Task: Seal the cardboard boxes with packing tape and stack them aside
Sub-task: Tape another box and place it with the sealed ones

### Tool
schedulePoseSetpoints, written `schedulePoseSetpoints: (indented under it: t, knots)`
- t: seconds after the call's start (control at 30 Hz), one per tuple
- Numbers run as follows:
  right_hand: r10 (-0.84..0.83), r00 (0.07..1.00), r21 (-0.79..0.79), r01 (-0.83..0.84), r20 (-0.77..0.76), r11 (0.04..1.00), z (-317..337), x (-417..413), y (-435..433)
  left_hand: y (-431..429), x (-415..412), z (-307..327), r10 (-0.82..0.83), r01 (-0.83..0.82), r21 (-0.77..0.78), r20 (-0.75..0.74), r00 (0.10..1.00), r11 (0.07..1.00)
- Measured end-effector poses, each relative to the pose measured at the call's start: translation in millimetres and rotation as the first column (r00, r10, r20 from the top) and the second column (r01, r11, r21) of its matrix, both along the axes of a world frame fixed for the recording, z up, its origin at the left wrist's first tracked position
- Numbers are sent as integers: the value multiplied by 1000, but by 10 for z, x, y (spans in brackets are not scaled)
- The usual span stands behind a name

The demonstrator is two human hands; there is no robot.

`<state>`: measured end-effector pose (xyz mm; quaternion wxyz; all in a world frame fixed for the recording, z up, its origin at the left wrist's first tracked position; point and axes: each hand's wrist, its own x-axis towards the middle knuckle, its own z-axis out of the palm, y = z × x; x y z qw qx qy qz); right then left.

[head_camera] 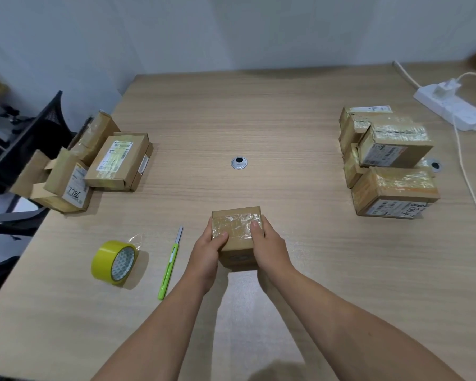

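A small, squarish cardboard box (pixel 237 237), its top glossy with crinkled clear tape, sits near the front of the wood-grain table (pixel 259 119). The left hand (pixel 206 254) and right hand (pixel 270 248) grip its opposite sides, thumbs pressing on the taped top. A yellow tape roll (pixel 114 262) and green utility knife (pixel 169 266) lie left of them.

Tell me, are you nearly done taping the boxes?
Partly. Taped boxes sit stacked at right. The left hand and right hand grip a small box, tape already across its top. The pile at left, some with flaps open, awaits tape.
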<state>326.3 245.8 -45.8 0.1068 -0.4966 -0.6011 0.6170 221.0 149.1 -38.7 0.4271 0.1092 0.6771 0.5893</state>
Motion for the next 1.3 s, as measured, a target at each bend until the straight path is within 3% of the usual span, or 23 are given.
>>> schedulePoseSetpoints:
  t: [0.2,0.27,0.33,0.4,0.6,0.67,0.73,0.8,0.9,1.07,1.17,1.3]
  knots:
    - [-46,998,-53,43,-52,998,9,5,-2,16,12,18,92,-100,52,138,986,994]
    - [-70,996,-108,64,-53,992,22,4,20,11,47,24,107,-110,31,93,990,993]
    - [-170,981,-244,143,-93,959,50,9,81,27,68,16,102,-103,-23,-56,993,994]
    - [-217,975,-292,192,-54,937,46,42,150,64,62,30,197,-200,-25,-91,976,979]
    - [-200,980,-324,184,-19,928,-110,143,178,63,-59,50,401,-407,12,139,905,913]
    - [-234,971,-435,186,-59,881,-124,168,163,8,-77,14,406,-413,-14,222,887,910]
    - [-241,967,-480,172,-86,860,-174,200,153,-41,-80,-39,368,-364,-58,195,909,929]
    - [-222,971,-426,164,-91,890,-220,231,138,-80,-113,-132,267,-269,-161,-39,963,950]
    - [-171,984,-285,149,-52,947,-230,231,112,-113,-82,-148,208,-296,-287,-300,931,911]
    - [-78,995,-71,83,66,994,-97,131,74,-123,-7,-96,238,-348,-282,-360,902,894]
    - [-58,989,19,56,135,998,-102,113,82,-114,4,-101,263,-323,-254,-243,934,912]
    - [18,979,105,-41,204,994,-112,61,40,-96,5,-182,153,-224,-283,-251,956,933]
